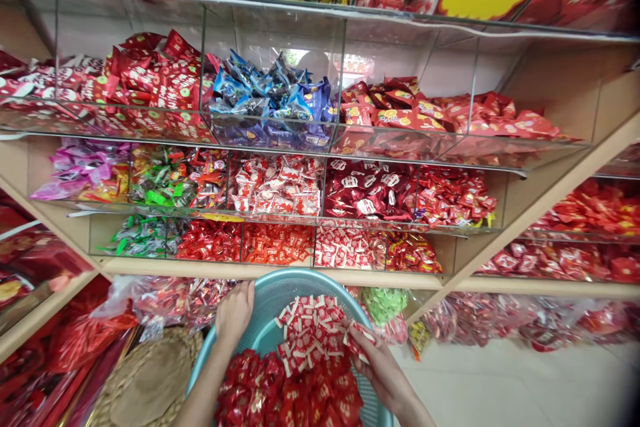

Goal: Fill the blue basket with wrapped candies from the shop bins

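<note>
A teal plastic basket (295,275) stands in front of me at the foot of the shelves. My left hand (235,313) is closed on its rim at the upper left. Inside lie small red-and-white wrapped candies (313,330) in a heap, with larger shiny red candy packets (290,393) nearer to me. At the basket's right side, my right hand (373,357) is closed around a few of the red-and-white candies, just beside the heap. Part of the basket's wall is hidden by my forearms and the candies.
Divided clear shelves of wrapped candies rise ahead, with blue packets (270,93) and similar red-and-white candies (345,245) in the lowest row. A wooden ledge (200,269) runs behind the basket. A woven stool (150,380) is at left; bagged candies (480,313) lie along the floor at right.
</note>
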The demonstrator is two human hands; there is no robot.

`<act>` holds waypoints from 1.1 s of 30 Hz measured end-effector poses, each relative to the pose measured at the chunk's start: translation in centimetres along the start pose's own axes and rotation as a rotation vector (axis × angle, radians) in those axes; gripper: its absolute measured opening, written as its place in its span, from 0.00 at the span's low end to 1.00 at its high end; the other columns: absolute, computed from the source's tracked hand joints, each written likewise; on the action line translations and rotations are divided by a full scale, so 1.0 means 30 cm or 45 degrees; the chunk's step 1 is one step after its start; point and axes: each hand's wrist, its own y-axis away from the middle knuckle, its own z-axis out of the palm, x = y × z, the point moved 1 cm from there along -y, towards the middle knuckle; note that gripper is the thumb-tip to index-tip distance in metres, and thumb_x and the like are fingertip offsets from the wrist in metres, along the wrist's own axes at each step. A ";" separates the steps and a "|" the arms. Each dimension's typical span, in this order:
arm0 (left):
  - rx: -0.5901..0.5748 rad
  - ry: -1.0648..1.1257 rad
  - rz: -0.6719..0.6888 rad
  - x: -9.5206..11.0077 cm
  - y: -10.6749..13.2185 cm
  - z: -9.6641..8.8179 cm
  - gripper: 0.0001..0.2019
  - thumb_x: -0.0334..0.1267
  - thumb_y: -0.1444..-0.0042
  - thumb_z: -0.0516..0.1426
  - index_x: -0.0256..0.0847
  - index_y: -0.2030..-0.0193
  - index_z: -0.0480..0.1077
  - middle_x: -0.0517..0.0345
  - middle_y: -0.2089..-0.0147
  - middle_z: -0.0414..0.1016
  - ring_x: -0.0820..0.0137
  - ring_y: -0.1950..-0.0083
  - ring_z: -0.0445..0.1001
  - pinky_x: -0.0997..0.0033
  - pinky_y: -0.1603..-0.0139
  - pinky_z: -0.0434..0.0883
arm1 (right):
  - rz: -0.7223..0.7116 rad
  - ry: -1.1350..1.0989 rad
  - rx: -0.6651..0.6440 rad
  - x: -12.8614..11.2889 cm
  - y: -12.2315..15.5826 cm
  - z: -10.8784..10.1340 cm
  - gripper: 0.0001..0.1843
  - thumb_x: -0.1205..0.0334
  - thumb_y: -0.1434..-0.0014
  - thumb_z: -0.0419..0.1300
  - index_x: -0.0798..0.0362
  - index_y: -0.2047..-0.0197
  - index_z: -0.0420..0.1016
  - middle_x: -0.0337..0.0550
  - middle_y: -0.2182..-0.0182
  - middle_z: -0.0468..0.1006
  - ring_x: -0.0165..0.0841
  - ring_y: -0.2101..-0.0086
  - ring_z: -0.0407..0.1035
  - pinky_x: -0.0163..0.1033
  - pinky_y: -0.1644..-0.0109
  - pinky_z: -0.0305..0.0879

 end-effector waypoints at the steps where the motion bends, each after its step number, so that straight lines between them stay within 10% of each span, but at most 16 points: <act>1: -0.002 -0.001 -0.004 0.000 0.000 0.000 0.24 0.45 0.38 0.34 0.39 0.57 0.68 0.50 0.59 0.76 0.65 0.62 0.75 0.70 0.62 0.66 | 0.009 -0.021 0.019 0.004 0.003 -0.006 0.19 0.51 0.53 0.64 0.47 0.57 0.73 0.42 0.61 0.77 0.28 0.69 0.69 0.28 0.76 0.61; 9: 0.036 0.002 0.041 -0.003 -0.001 0.002 0.23 0.44 0.38 0.35 0.40 0.57 0.68 0.51 0.60 0.76 0.65 0.61 0.75 0.68 0.61 0.67 | 0.075 -0.201 0.113 -0.001 0.027 -0.001 0.20 0.56 0.55 0.67 0.48 0.57 0.74 0.39 0.50 0.71 0.23 0.69 0.69 0.24 0.75 0.64; 33: 0.038 -0.012 0.024 -0.008 -0.004 0.014 0.23 0.45 0.38 0.34 0.40 0.58 0.68 0.51 0.61 0.76 0.65 0.62 0.75 0.68 0.63 0.66 | 0.107 -0.284 0.041 -0.017 0.007 0.027 0.18 0.57 0.56 0.67 0.48 0.59 0.73 0.38 0.66 0.76 0.24 0.76 0.69 0.28 0.76 0.67</act>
